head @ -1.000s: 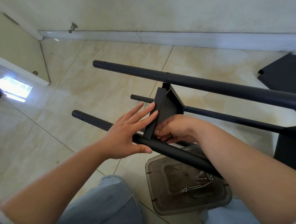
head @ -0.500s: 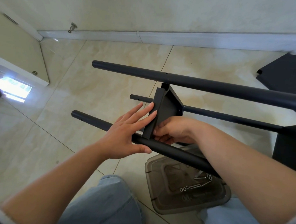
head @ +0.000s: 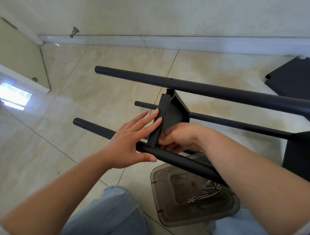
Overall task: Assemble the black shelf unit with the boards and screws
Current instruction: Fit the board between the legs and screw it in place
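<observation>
left hand [head: 130,139] flat, bracing board [head: 170,116] against near pole [head: 167,155]; right hand [head: 180,138] curled behind it, probably seating a screw, hidden.

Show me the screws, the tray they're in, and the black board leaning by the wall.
screws [head: 203,197]: head view, shaft of one.
tray [head: 154,191]: head view, left rim.
board [head: 296,78]: head view, flat face.

Single head-worn wide-angle view, looking forward and steeply down, close above the tiled floor [head: 98,101]
</observation>
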